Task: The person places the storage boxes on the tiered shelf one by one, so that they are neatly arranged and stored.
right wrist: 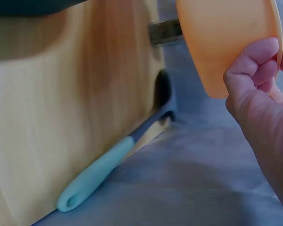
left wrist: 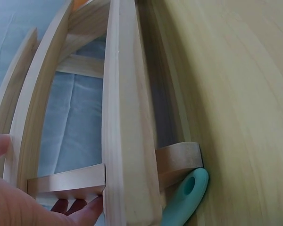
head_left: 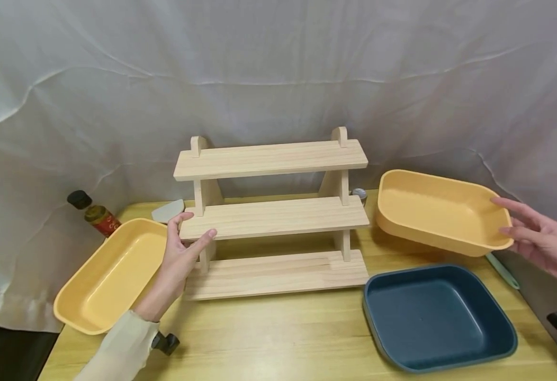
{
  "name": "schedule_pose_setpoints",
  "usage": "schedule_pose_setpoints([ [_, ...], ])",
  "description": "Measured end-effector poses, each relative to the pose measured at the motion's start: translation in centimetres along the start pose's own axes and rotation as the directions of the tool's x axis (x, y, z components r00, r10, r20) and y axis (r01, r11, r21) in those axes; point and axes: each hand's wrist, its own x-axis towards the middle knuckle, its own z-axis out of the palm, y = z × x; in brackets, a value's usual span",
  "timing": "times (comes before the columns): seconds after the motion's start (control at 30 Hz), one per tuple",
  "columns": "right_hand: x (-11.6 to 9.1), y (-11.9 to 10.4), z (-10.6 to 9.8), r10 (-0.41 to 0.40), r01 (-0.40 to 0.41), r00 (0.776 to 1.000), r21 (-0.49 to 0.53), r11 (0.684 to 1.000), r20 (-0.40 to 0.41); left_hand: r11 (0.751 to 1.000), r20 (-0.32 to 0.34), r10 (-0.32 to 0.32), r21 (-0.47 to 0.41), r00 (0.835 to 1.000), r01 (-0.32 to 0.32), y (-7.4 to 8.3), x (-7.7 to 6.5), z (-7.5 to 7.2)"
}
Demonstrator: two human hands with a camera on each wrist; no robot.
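Head view: three-tier wooden rack (head_left: pixel 276 218) on counter (head_left: pixel 269 338), left end gripped by left hand (head_left: pixel 183 259); right of rack, raised yellow bin (head_left: pixel 442 211), rim pinched by right hand (head_left: pixel 540 235); at rack's front right, dark blue bin (head_left: pixel 438 317); left of rack, second yellow bin (head_left: pixel 116 270). Left wrist view: teal handle (left wrist: pixel 186 197) beside rack's foot. Right wrist view: teal-handled utensil (right wrist: pixel 120 150), right of rack.

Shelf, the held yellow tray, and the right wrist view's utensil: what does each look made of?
Shelf: pale wood, apparently unvarnished; grain streaks run along its boards.
Yellow tray: probably satin plastic; even colour, thin moulded-looking walls.
Utensil: teal handle likely plastic or silicone, smooth and evenly coloured; dark head too blurred to tell.
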Motion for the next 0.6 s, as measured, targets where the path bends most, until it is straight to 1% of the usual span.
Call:
schedule_pose_setpoints([
  [0.07,-0.1,-0.8,0.3,-0.005,0.005,1.0,0.017,1.0,-0.018,1.0,0.002,-0.002,0.001,1.0,0.002,0.0,0.0,0.0],
  [0.17,-0.2,-2.1,0.6,-0.025,0.028,0.999,0.09,0.996,-0.03,1.0,0.004,-0.004,0.005,1.0,0.004,-0.1,-0.1,-0.1],
  [0.3,-0.1,-4.0,1.2,-0.073,0.079,0.997,0.168,0.983,-0.038,1.0,0.01,-0.011,0.005,1.0,0.011,-0.1,-0.1,-0.1],
  [0.37,0.0,-4.8,1.6,-0.113,0.116,0.993,0.197,0.973,-0.026,1.0,0.015,-0.017,0.009,1.0,0.017,-0.1,-0.1,-0.1],
  [0.47,0.4,-5.9,2.1,-0.17,0.168,0.985,0.216,0.962,-0.009,1.0,0.021,-0.022,0.011,1.0,0.022,0.0,0.0,-0.2],
  [0.6,0.6,-7.2,2.8,-0.196,0.195,0.98,0.188,0.963,-0.01,1.0,0.028,-0.027,0.011,0.999,0.027,0.2,0.0,-0.3],
])
